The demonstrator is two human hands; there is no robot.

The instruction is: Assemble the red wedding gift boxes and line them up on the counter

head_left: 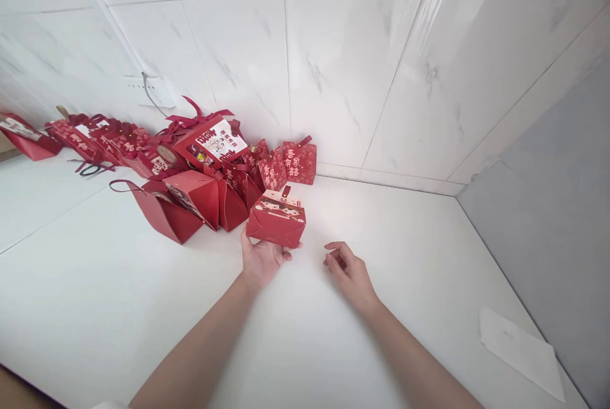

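My left hand (pixel 264 261) holds a small red gift box (pixel 276 223) from below and behind, with its creased base turned toward me. Printed cartoon figures and a short ribbon loop show along the box's upper side. To the right of it, my right hand (pixel 347 269) hovers over the white table, fingers loosely curled and apart, with nothing in them. Just left of the held box stand several larger red gift boxes (pixel 197 196), crowded together, some with ribbon handles.
A large red box with a white label (pixel 222 141) rests on the pile against the tiled wall (pixel 333 66). Dark-handled scissors (pixel 90 169) lie at the left. A white paper sheet (pixel 519 348) lies at the right by a grey panel (pixel 548 206). A cable (pixel 152 98) hangs from a wall socket.
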